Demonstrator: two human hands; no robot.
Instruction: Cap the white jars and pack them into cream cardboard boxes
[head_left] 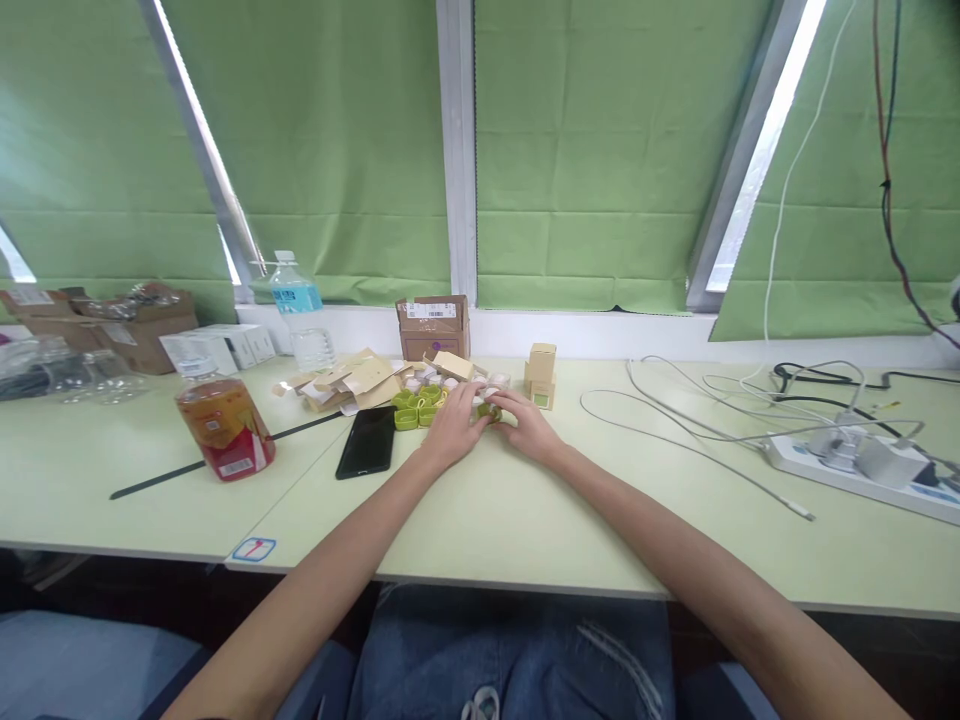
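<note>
My left hand (454, 425) and my right hand (526, 428) meet near the middle of the table, with fingers bent and closed around a small green piece (489, 411). Much of that piece is hidden by the fingers, so its exact kind is unclear. Just left of my left hand lie several small green square containers (407, 418). Small white pieces (496, 381) sit behind my fingertips. Right of these, beyond my right hand, stand small tan cardboard boxes (541, 372), one with a green patch on its front.
Left of my arms lie a black phone (367, 442), flattened cardboard (360, 380) and an orange-red drink bottle (227, 430). Behind are a clear water bottle (301, 320) and a brown carton (433, 328). Cables run to a white power strip (802, 460) at right.
</note>
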